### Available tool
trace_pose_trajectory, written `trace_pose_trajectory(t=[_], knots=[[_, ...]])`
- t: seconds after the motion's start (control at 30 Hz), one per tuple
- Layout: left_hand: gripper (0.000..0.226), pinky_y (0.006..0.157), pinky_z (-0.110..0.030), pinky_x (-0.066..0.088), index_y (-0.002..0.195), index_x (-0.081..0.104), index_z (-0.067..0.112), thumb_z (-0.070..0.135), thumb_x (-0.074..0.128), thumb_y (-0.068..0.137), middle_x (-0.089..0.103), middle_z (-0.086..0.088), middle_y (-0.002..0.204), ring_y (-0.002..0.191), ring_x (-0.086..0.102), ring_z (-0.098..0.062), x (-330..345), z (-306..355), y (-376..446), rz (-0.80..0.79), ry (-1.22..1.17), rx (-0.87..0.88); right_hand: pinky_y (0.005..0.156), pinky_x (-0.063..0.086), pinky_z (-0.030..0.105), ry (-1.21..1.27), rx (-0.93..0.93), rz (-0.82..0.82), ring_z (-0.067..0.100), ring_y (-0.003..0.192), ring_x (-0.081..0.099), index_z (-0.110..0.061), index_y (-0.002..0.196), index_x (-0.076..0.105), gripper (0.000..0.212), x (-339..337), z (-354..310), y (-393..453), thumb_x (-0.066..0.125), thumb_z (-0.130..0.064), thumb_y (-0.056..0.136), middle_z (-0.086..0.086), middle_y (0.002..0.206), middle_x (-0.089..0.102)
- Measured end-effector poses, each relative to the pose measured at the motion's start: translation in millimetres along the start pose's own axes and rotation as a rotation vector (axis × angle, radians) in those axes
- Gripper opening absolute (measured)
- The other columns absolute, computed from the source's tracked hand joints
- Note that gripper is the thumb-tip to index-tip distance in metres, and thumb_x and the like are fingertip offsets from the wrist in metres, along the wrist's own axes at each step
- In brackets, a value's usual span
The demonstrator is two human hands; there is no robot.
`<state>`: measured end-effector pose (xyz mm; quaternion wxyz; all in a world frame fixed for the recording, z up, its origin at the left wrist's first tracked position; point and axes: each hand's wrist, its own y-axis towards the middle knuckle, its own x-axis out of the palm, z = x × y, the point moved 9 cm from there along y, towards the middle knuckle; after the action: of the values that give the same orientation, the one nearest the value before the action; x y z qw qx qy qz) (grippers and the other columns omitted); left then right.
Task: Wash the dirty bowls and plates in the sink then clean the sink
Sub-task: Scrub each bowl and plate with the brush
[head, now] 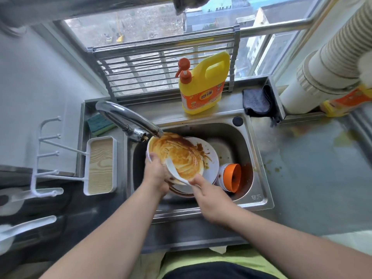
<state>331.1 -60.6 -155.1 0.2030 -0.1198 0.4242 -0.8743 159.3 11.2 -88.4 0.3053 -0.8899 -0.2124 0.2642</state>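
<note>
Both forearms enter from the bottom of the frame toward the sink (259, 200) at centre.

Left hand (156, 170): I hold the dirty bowl (177, 156) by its left rim, fingers clamped on it, bowl tilted up under the faucet (128, 119), inside smeared with orange sauce.

Right hand (209, 198): fingers closed on the handle end of a white spoon (175, 170) that lies across the bowl's lower rim.

Plate (209, 158): white, sauce-streaked, behind the bowl in the basin.

Orange cup (231, 177): on its side, right of the plate, in the basin.

Soap bottle (201, 87): yellow, orange pump, upright on the ledge above the sink.

Sponge (98, 123): green, left of the faucet.

Dark cloth (255, 101): upper right of the sink.

Worktop (314, 168): right of the sink, stained.
</note>
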Motion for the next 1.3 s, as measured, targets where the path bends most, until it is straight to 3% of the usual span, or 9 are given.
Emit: trace_pose_trajectory(t=[0.13,0.3,0.47,0.57,0.7,0.83,1.0,1.17,1.3], knots=[[0.028,0.101,-0.066,0.052,0.120,0.052,0.036,0.047,0.028,0.113,0.067,-0.012,0.129,0.118,0.067,-0.034,-6.2,12.6,3.4,-0.036,0.084,0.051,0.075,0.055,0.047,-0.306,0.098,0.022,0.030,0.081,0.066,-0.040,0.120,0.046,0.016,-38.7,57.6,-15.1,0.033,-0.041,0.111,0.003,0.089,0.067],[0.026,0.102,-0.064,0.053,0.108,0.054,0.038,0.044,0.029,0.114,0.068,-0.006,0.122,0.117,0.067,-0.033,-6.4,16.7,2.3,-0.020,0.112,0.055,0.071,0.059,0.046,-0.540,0.147,0.100,0.033,0.081,0.068,-0.037,0.131,0.043,0.023,-64.6,78.1,7.4,0.033,-0.028,0.112,0.000,0.094,0.058],[0.025,0.097,-0.052,0.057,0.115,0.057,0.031,0.038,0.033,0.115,0.070,-0.005,0.116,0.108,0.069,-0.026,-9.3,21.6,6.0,0.007,0.162,0.146,0.071,0.056,0.047,-0.410,0.051,0.028,0.037,0.086,0.066,-0.045,0.132,0.036,0.022,-3.2,64.8,-20.8,0.031,-0.043,0.110,0.009,0.094,0.071],[0.028,0.098,-0.051,0.057,0.121,0.061,0.031,0.040,0.036,0.114,0.070,-0.005,0.120,0.114,0.068,-0.027,-17.9,19.5,8.2,-0.016,0.260,0.157,0.063,0.054,0.041,-0.492,0.107,0.121,0.034,0.076,0.065,-0.043,0.131,0.035,0.022,-41.4,79.9,-1.0,0.031,-0.039,0.111,0.006,0.089,0.067],[0.033,0.081,-0.044,0.061,0.130,0.058,0.027,0.043,0.034,0.114,0.072,-0.007,0.119,0.108,0.070,-0.028,-11.1,8.0,-2.1,-0.106,0.396,0.084,0.058,0.050,0.039,-0.742,-0.001,0.234,0.035,0.074,0.063,-0.042,0.136,0.031,0.032,-85.4,46.2,34.3,0.037,-0.028,0.108,0.004,0.091,0.065],[0.031,0.090,-0.054,0.061,0.122,0.062,0.032,0.046,0.037,0.113,0.074,-0.004,0.116,0.106,0.072,-0.027,-1.4,3.5,-13.1,-0.118,0.506,0.105,0.057,0.043,0.038,-0.831,-0.138,0.268,0.035,0.083,0.067,-0.049,0.142,0.025,0.038,-91.5,3.2,53.2,0.035,-0.031,0.110,0.001,0.096,0.065],[0.026,0.097,-0.055,0.059,0.113,0.066,0.034,0.044,0.042,0.112,0.075,-0.003,0.114,0.108,0.072,-0.026,-11.8,31.0,-9.5,-0.068,0.514,0.253,0.063,0.056,0.042,-0.776,0.058,0.182,0.036,0.074,0.062,-0.046,0.135,0.029,0.045,-80.6,63.8,35.7,0.042,-0.017,0.103,0.004,0.089,0.060],[0.024,0.101,-0.056,0.056,0.122,0.065,0.042,0.047,0.045,0.109,0.075,0.003,0.116,0.112,0.070,-0.024,-20.0,48.4,-5.0,-0.085,0.624,0.362,0.066,0.055,0.042,-0.731,0.000,0.020,0.036,0.087,0.068,-0.049,0.144,0.030,0.035,-43.8,86.6,6.4,0.034,-0.041,0.110,0.006,0.103,0.070],[0.029,0.104,-0.049,0.054,0.130,0.064,0.045,0.050,0.046,0.108,0.073,0.009,0.115,0.112,0.067,-0.020,-11.0,50.3,-14.6,-0.101,0.730,0.419,0.063,0.056,0.042,-0.707,-0.153,0.192,0.032,0.080,0.068,-0.049,0.150,0.031,0.040,-63.0,43.3,10.4,0.033,-0.044,0.110,0.001,0.097,0.071]])
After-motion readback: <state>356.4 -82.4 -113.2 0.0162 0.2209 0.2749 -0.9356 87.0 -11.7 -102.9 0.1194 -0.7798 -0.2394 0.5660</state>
